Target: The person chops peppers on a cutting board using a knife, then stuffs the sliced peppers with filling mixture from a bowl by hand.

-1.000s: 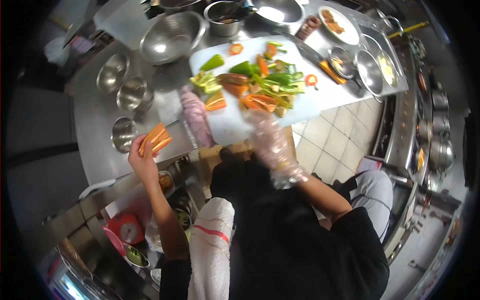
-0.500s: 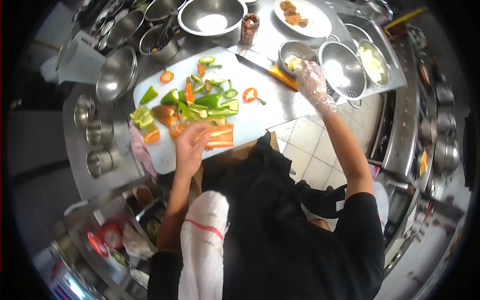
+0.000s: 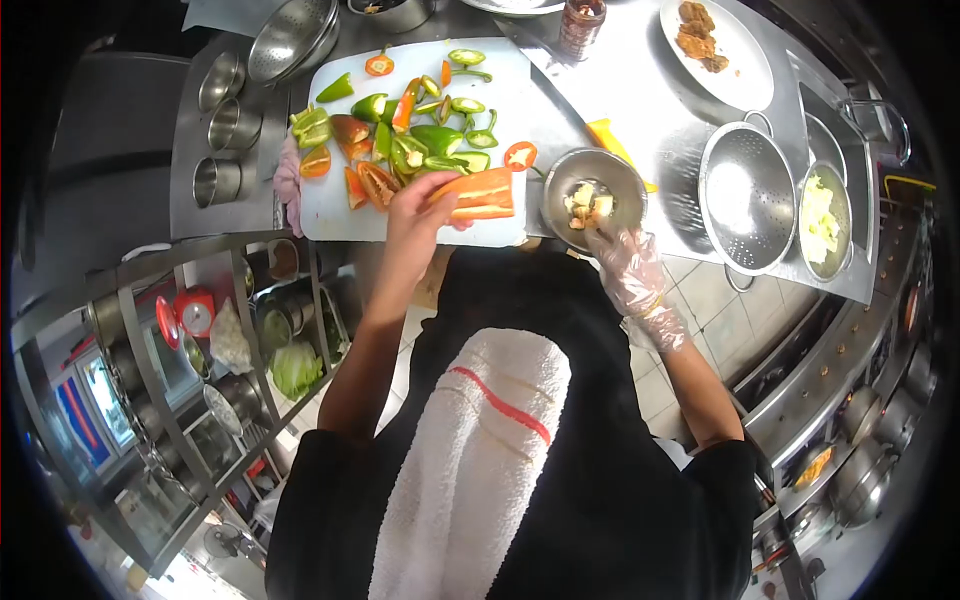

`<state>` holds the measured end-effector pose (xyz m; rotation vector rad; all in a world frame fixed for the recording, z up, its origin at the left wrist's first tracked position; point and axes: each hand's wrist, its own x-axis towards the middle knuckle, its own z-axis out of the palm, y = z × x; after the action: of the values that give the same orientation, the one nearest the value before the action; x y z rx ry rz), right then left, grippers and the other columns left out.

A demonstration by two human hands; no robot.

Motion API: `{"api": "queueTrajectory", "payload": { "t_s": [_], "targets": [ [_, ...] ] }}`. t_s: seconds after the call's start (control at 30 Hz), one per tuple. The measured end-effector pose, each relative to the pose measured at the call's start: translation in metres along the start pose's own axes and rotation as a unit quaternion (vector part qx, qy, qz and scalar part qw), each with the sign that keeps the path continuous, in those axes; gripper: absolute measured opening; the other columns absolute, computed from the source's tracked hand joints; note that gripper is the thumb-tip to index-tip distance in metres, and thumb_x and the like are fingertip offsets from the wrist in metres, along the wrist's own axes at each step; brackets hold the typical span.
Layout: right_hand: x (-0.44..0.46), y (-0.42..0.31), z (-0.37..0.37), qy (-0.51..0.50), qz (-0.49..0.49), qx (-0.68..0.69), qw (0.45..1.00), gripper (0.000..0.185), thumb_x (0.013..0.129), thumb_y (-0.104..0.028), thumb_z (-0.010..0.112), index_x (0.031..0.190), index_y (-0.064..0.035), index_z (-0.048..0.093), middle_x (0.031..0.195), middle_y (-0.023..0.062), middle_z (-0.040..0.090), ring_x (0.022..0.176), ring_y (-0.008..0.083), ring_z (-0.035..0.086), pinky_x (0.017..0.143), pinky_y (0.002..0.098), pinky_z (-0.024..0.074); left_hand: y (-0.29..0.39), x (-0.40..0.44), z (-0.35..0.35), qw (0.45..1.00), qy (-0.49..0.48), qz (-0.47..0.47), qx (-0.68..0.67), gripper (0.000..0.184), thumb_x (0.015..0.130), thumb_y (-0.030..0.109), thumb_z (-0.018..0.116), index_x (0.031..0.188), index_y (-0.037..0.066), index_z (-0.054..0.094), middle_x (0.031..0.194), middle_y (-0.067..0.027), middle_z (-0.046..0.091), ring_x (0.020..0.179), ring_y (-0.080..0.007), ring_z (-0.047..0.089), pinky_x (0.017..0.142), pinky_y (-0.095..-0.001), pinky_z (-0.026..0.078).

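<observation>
My left hand (image 3: 412, 218) is closed on an orange pepper piece (image 3: 485, 194) over the front right part of the white cutting board (image 3: 330, 215). Green, red and orange pepper pieces (image 3: 435, 138) are spread over the board. In a clear plastic glove, my right hand (image 3: 632, 265) grips the near rim of a small metal bowl (image 3: 555, 205), which holds pale yellow chunks (image 3: 588, 203). The bowl stands just right of the board. Behind it lies a knife with a yellow handle (image 3: 622, 152).
A perforated colander (image 3: 745, 190) and a bowl of pale shreds (image 3: 826, 222) stand at the right. Farther back are a white plate with browned food (image 3: 745, 85) and a red jar (image 3: 581, 25). Small metal cups (image 3: 234, 127) line the left; a pink cloth (image 3: 288, 180) touches the board.
The small bowl has moved toward me, beside the board, with my right hand at it. My left hand still holds the orange piece. The view has shifted.
</observation>
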<state>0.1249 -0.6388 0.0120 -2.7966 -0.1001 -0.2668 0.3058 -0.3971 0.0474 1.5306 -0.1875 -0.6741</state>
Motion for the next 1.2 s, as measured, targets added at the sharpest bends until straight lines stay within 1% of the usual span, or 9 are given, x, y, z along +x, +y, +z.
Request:
{"api": "queueTrajectory", "payload": {
  "t_s": [0.2, 0.3, 0.4, 0.47, 0.77, 0.87, 0.93, 1.07, 1.2],
  "targets": [
    [0.029, -0.018, -0.036, 0.115, 0.025, 0.045, 0.992, 0.034, 0.077, -0.010, 0.064, 0.111, -0.0103, 0.062, 0.086, 0.0057, 0.060, 0.076, 0.0263, 0.060, 0.066, 0.0393, 0.0470, 0.002, 0.024, 0.055, 0.995, -0.080, 0.053, 0.040, 0.031, 0.093, 0.007, 0.054, 0.121, -0.007, 0.057, 0.098, -0.0110, 0.065, 0.077, -0.0145, 0.065, 0.067, -0.0252, 0.052],
    [0.064, -0.008, -0.026, 0.101, 0.010, 0.033, 0.994, 0.011, 0.075, -0.012, 0.066, 0.084, -0.0092, 0.061, 0.061, 0.0072, 0.053, 0.057, 0.0275, 0.057, 0.054, 0.0391, 0.0446, -0.001, 0.029, 0.086, 0.972, -0.108, 0.114, 0.174, 0.025, 0.091, 0.001, 0.054, 0.113, -0.006, 0.062, 0.090, -0.0069, 0.065, 0.073, -0.0130, 0.063, 0.062, -0.0231, 0.051],
    [0.075, 0.007, -0.014, 0.111, -0.032, 0.081, 0.990, 0.006, 0.078, -0.014, 0.062, 0.079, -0.0092, 0.059, 0.061, 0.0072, 0.054, 0.054, 0.0260, 0.054, 0.050, 0.0379, 0.0407, -0.004, 0.034, 0.107, 0.935, -0.051, 0.219, 0.273, 0.019, 0.083, -0.002, 0.056, 0.099, -0.005, 0.066, 0.074, -0.0120, 0.061, 0.061, -0.0156, 0.057, 0.056, -0.0283, 0.044],
    [0.073, 0.000, -0.007, 0.085, 0.096, 0.234, 0.964, 0.013, 0.077, -0.017, 0.059, 0.070, -0.0077, 0.055, 0.061, 0.0103, 0.055, 0.056, 0.0297, 0.054, 0.050, 0.0392, 0.0409, 0.003, 0.043, 0.108, 0.916, -0.057, 0.234, 0.320, 0.018, 0.076, -0.001, 0.058, 0.091, -0.004, 0.067, 0.075, -0.0167, 0.060, 0.069, -0.0270, 0.060, 0.067, -0.0345, 0.047],
    [0.052, 0.014, -0.014, -0.008, 0.135, -0.027, 0.990, 0.014, 0.082, -0.012, 0.057, 0.094, -0.0085, 0.064, 0.078, 0.0153, 0.061, 0.073, 0.0355, 0.062, 0.065, 0.0448, 0.0484, 0.006, 0.037, 0.025, 0.855, 0.126, 0.392, 0.315, 0.032, 0.072, -0.009, 0.058, 0.100, 0.004, 0.067, 0.099, -0.0103, 0.058, 0.085, -0.0268, 0.061, 0.068, -0.0330, 0.050],
    [0.082, -0.002, -0.041, -0.085, 0.139, -0.021, 0.986, 0.024, 0.083, -0.012, 0.056, 0.106, -0.0080, 0.062, 0.082, 0.0172, 0.061, 0.076, 0.0366, 0.062, 0.067, 0.0462, 0.0488, 0.010, 0.034, -0.071, 0.811, 0.299, 0.380, 0.331, 0.029, 0.073, -0.010, 0.056, 0.097, 0.003, 0.067, 0.093, -0.0095, 0.063, 0.085, -0.0205, 0.062, 0.068, -0.0275, 0.050],
    [0.110, -0.006, -0.038, -0.103, 0.126, -0.026, 0.986, 0.027, 0.082, -0.010, 0.057, 0.108, -0.0077, 0.063, 0.083, 0.0171, 0.061, 0.079, 0.0366, 0.062, 0.070, 0.0463, 0.0487, -0.015, 0.028, -0.137, 0.887, 0.382, 0.217, 0.144, 0.026, 0.076, -0.011, 0.057, 0.099, -0.001, 0.064, 0.091, -0.0106, 0.064, 0.080, -0.0175, 0.064, 0.067, -0.0269, 0.051],
    [0.195, -0.046, -0.005, 0.018, -0.044, 0.053, 0.997, 0.027, 0.080, -0.007, 0.059, 0.107, -0.0064, 0.063, 0.089, 0.0132, 0.062, 0.087, 0.0314, 0.060, 0.078, 0.0414, 0.0487, -0.078, 0.032, -0.213, 0.876, 0.457, 0.151, 0.011, 0.025, 0.079, -0.010, 0.059, 0.103, -0.003, 0.062, 0.088, -0.0125, 0.064, 0.073, -0.0203, 0.065, 0.068, -0.0302, 0.052],
    [0.285, -0.119, 0.053, -0.008, -0.216, 0.059, 0.975, 0.023, 0.085, -0.012, 0.053, 0.104, -0.0051, 0.065, 0.088, 0.0144, 0.059, 0.080, 0.0313, 0.059, 0.074, 0.0403, 0.0480, -0.089, 0.023, -0.217, 0.850, 0.462, 0.126, 0.218, 0.030, 0.078, -0.013, 0.058, 0.107, -0.005, 0.060, 0.093, -0.0110, 0.064, 0.087, -0.0201, 0.064, 0.078, -0.0288, 0.053]
  ]
}}
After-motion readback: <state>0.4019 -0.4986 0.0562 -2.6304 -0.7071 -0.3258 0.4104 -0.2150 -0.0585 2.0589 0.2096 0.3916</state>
